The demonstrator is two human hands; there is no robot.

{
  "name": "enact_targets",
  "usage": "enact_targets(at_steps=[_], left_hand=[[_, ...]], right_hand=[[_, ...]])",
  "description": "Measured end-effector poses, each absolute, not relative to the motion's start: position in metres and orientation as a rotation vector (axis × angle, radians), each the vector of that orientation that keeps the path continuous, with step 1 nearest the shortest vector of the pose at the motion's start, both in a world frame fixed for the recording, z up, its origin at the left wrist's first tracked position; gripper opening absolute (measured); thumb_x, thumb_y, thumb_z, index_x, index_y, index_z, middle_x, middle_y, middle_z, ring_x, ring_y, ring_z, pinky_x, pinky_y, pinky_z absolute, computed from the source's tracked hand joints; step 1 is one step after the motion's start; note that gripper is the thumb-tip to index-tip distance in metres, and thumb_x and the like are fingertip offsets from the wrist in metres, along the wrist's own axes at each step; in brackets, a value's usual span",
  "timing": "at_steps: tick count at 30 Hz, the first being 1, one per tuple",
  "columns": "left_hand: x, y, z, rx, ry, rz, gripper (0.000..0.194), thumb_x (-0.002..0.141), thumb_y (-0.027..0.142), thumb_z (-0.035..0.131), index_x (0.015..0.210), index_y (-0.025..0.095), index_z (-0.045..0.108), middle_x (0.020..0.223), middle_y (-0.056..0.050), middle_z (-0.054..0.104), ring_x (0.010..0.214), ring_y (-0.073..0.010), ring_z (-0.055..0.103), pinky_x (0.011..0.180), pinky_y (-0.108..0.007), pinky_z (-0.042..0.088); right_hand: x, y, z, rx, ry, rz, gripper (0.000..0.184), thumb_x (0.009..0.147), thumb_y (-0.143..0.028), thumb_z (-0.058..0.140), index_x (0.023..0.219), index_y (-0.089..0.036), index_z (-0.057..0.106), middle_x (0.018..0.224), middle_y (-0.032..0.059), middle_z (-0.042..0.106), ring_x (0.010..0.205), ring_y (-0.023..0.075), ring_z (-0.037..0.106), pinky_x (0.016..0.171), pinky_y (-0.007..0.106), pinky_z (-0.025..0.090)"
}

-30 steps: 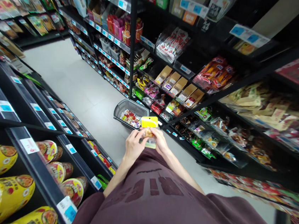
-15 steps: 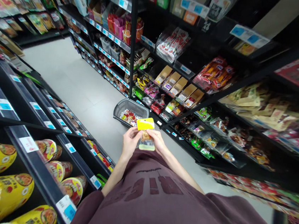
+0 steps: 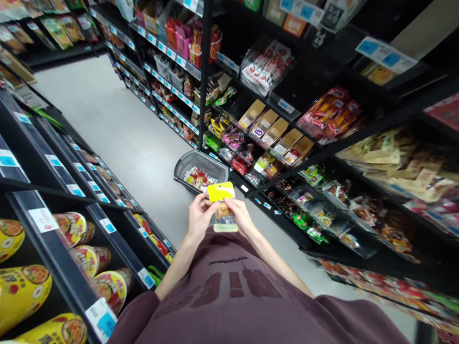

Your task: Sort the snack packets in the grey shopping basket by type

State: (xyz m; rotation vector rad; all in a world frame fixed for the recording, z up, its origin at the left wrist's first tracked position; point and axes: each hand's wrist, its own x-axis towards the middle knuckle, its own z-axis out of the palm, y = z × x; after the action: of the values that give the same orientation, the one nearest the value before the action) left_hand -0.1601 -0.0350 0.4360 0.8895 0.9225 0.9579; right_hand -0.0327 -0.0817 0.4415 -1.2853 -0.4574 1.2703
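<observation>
Between my hands, in front of my body, is a small snack packet with a yellow top, a clear middle showing brown food and a pale lower edge. My left hand pinches its left side between thumb and fingers. On the right side, my right hand grips the same packet, its thumb near the yellow part. Just beyond the packet, a grey shopping basket stands on the floor with several small packaged snacks in it. The packet overlaps the basket's near edge in view.
Snack shelves with open boxes and bagged goods rise ahead and to the right. At the lower left, a shelf holds yellow instant noodle cups and smaller red-and-yellow cups. The pale floor aisle runs between the shelves toward the upper left.
The packet has tilted slightly, its yellow top shifting a little left. Both hands keep their hold and have hardly moved; the basket stays in place.
</observation>
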Motion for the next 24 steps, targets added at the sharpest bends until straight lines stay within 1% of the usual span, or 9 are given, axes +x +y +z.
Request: enact_targets(at_steps=[5,8,10,13,16,20,24], left_hand=[[-0.159,-0.035,0.436,0.885,0.927,0.954,0.047,0.069,0.034,0.085,0.105,0.017,0.060,0.077,0.000,0.070,0.075,-0.0146,0.070,0.077,-0.027,0.055],[-0.159,-0.035,0.438,0.886,0.923,0.936,0.044,0.070,0.035,0.084,0.104,0.017,0.061,0.078,0.000,0.070,0.075,-0.0142,0.069,0.075,-0.025,0.054],[-0.160,-0.035,0.439,0.890,0.911,0.917,0.042,0.072,0.034,0.083,0.104,0.017,0.062,0.082,-0.001,0.071,0.078,-0.0141,0.069,0.077,-0.025,0.054],[-0.160,-0.036,0.438,0.885,0.897,0.904,0.040,0.073,0.032,0.081,0.105,0.017,0.063,0.089,-0.004,0.072,0.084,-0.0149,0.070,0.080,-0.026,0.054],[-0.160,-0.036,0.437,0.892,0.906,0.897,0.039,0.073,0.031,0.079,0.106,0.018,0.062,0.090,-0.004,0.073,0.085,-0.0156,0.070,0.081,-0.027,0.055],[-0.160,-0.036,0.435,0.919,0.919,0.904,0.037,0.074,0.031,0.077,0.105,0.019,0.061,0.090,-0.003,0.073,0.085,-0.0154,0.070,0.081,-0.027,0.055],[-0.159,-0.037,0.432,0.955,0.917,0.903,0.036,0.077,0.032,0.075,0.106,0.019,0.058,0.092,-0.004,0.072,0.086,-0.0159,0.070,0.082,-0.028,0.056]], right_hand=[[-0.034,-0.080,0.448,-1.271,-0.400,1.273,0.045,0.068,-0.060,0.080,0.069,-0.016,0.072,0.067,0.0015,0.071,0.058,0.0148,0.060,0.063,0.028,0.048],[-0.033,-0.080,0.447,-1.275,-0.378,1.252,0.046,0.067,-0.062,0.080,0.070,-0.017,0.072,0.068,0.0014,0.071,0.060,0.0152,0.061,0.064,0.027,0.049],[-0.032,-0.081,0.444,-1.270,-0.357,1.243,0.047,0.068,-0.063,0.079,0.074,-0.017,0.073,0.071,0.0016,0.072,0.062,0.0157,0.063,0.065,0.027,0.049],[-0.031,-0.081,0.440,-1.260,-0.323,1.239,0.046,0.073,-0.063,0.077,0.080,-0.017,0.074,0.076,0.0027,0.074,0.065,0.0172,0.065,0.066,0.028,0.051],[-0.030,-0.082,0.435,-1.256,-0.314,1.235,0.044,0.076,-0.061,0.075,0.083,-0.018,0.074,0.079,0.0033,0.075,0.068,0.0183,0.068,0.066,0.028,0.051],[-0.029,-0.082,0.430,-1.250,-0.322,1.230,0.043,0.077,-0.060,0.075,0.083,-0.018,0.073,0.080,0.0033,0.075,0.069,0.0184,0.069,0.066,0.027,0.052],[-0.028,-0.082,0.428,-1.246,-0.338,1.232,0.043,0.077,-0.061,0.075,0.086,-0.018,0.074,0.082,0.0042,0.076,0.074,0.0200,0.071,0.071,0.029,0.053]])
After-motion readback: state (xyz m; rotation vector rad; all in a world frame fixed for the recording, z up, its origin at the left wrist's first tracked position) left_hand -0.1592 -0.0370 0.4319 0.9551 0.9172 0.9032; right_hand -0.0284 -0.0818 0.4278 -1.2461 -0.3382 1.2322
